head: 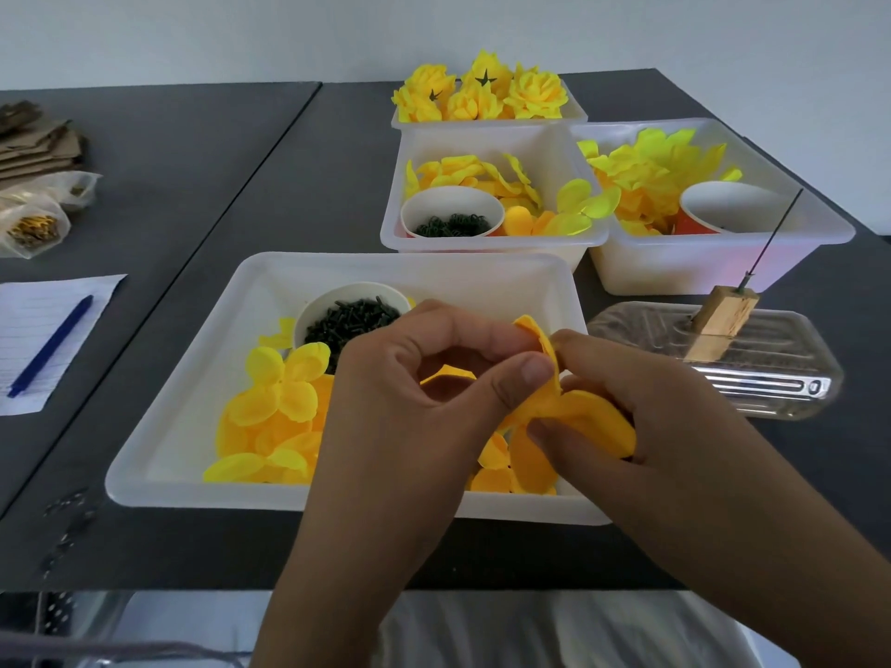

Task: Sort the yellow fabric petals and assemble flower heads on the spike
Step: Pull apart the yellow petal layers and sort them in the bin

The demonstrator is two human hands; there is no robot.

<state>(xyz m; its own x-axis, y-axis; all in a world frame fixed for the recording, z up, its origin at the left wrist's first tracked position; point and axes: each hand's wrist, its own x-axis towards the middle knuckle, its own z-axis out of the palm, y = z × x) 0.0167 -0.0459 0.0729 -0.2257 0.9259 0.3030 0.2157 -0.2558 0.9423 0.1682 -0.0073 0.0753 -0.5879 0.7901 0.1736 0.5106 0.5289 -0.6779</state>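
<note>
Both of my hands are over the near white tray [159,455], which holds loose yellow fabric petals [275,407]. My left hand [410,402] pinches the upper edge of an orange-yellow petal piece [573,417] between thumb and forefinger. My right hand [665,426] grips the same piece from the right and below. The thin metal spike [771,238] stands tilted in a wooden block [721,320] to the right, with nothing on it. Finished yellow flower heads [487,89] fill the far tray.
A cup of small dark parts [352,320] sits in the near tray. Behind it are two more white trays [487,238] [723,272] with petals and cups. The block rests on a clear plastic box [752,378]. Paper with a blue pen [53,344], bags and cardboard lie at the left.
</note>
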